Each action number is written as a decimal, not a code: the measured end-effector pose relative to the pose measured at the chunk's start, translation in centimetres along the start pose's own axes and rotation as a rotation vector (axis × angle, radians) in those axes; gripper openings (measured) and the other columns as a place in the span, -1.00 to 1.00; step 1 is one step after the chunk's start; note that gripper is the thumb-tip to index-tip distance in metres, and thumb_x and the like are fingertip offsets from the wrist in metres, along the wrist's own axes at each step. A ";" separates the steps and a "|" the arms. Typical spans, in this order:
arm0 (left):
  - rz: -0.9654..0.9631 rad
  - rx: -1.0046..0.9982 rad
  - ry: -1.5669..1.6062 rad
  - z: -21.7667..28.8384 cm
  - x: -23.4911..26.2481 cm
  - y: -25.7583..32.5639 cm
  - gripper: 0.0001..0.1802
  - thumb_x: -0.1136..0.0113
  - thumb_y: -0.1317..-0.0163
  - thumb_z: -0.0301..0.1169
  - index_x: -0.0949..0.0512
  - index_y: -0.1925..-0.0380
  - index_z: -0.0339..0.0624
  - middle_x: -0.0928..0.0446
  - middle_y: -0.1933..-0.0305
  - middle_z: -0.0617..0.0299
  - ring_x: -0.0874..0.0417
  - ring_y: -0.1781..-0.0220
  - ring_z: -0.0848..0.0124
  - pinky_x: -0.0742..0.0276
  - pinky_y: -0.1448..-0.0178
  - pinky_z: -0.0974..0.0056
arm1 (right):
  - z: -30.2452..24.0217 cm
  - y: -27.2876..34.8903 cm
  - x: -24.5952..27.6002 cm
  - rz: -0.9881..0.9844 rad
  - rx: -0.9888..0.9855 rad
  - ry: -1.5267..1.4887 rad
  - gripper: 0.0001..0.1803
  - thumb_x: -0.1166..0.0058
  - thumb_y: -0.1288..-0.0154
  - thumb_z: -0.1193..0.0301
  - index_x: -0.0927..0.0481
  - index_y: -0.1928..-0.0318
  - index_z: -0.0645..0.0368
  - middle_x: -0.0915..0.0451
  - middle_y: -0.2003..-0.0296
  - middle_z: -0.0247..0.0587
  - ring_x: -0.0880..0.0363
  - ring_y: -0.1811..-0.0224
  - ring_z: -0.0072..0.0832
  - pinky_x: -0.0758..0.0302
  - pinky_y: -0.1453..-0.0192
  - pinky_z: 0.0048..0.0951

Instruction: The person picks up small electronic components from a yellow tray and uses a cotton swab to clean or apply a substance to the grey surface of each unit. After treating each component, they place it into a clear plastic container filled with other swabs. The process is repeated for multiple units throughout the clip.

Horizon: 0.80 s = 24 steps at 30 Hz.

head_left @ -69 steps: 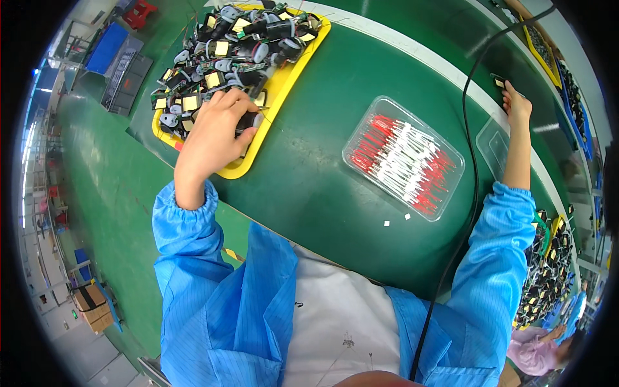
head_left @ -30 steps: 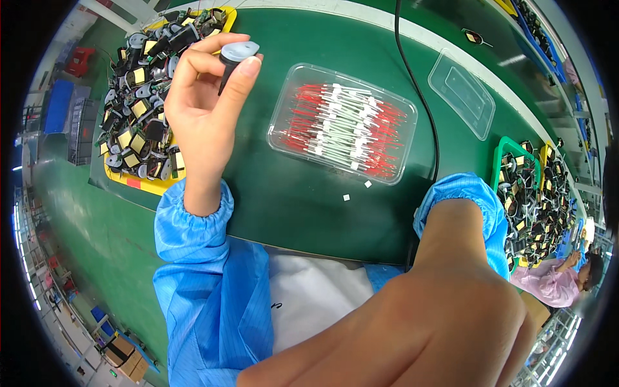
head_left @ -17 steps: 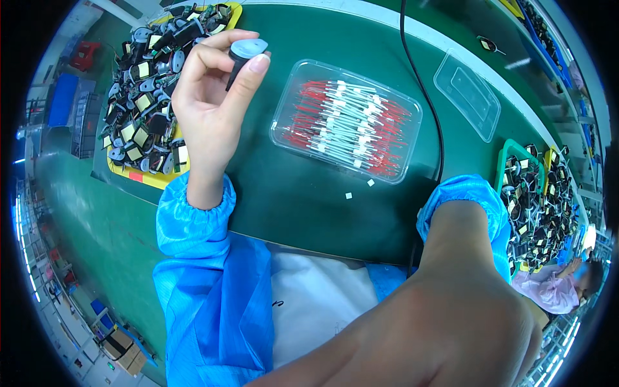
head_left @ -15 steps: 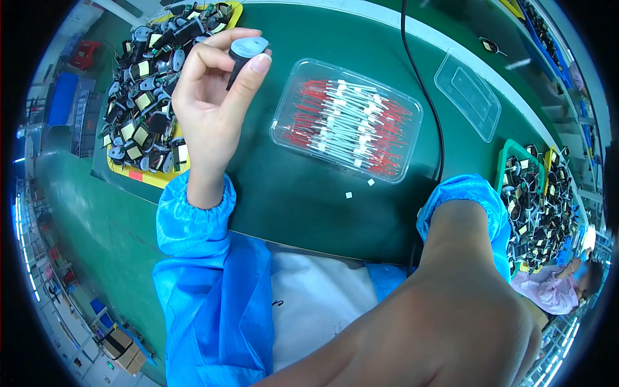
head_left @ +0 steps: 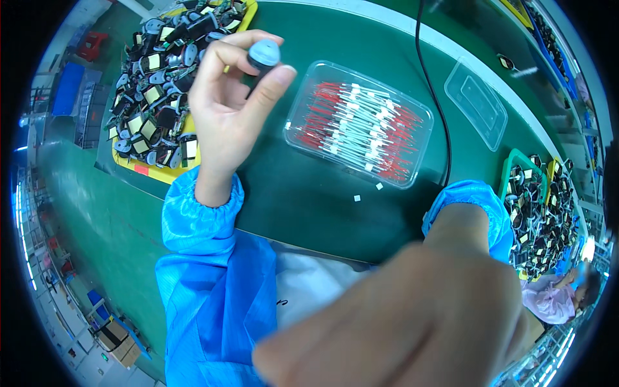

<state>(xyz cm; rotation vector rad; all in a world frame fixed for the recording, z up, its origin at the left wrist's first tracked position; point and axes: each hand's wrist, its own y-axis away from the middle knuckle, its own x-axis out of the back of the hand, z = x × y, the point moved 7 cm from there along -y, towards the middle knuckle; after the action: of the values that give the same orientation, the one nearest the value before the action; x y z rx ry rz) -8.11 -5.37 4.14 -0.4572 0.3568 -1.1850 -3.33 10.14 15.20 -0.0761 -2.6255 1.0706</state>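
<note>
My left hand (head_left: 225,109) is raised above the green table (head_left: 296,193) and pinches a small dark cylindrical part with a pale grey cap (head_left: 262,57) between thumb and fingers. Behind it lies a yellow tray (head_left: 169,173) heaped with several black parts. My right hand (head_left: 412,316) is very close to the camera, blurred and huge at the lower right; its fingers look curled, and I cannot see whether it holds anything. A clear plastic tray of red-and-white wires (head_left: 358,122) lies between the two hands.
A black cable (head_left: 433,84) runs across the table past the wire tray. An empty clear lid (head_left: 476,103) lies at the back right. A green tray (head_left: 516,161) with more dark parts sits at the right. Another person in pink (head_left: 558,303) is at the far right.
My left hand took a part from the yellow tray and lifted it. My right arm pulled back from the far right of the table, and the hand now fills the lower view.
</note>
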 end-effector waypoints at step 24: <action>-0.045 0.142 0.200 2.3 -0.1 1.4 -0.48 -0.22 -0.14 -0.61 -0.34 -0.12 -0.43 -0.49 -0.08 -0.12 -0.51 -0.17 0.24 -0.42 -0.27 0.17 | 6.7 1.1 7.8 0.333 -0.386 0.691 -0.89 -0.20 -0.03 0.67 -0.60 0.38 0.29 -0.49 0.52 -0.27 -0.40 0.60 -0.64 -0.29 0.58 -0.60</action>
<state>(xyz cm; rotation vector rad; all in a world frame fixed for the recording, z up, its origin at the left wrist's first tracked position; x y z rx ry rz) -5.83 -4.54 5.41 -0.2253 0.4327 -1.2944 -12.86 7.63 11.94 -0.8304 -2.1617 0.4686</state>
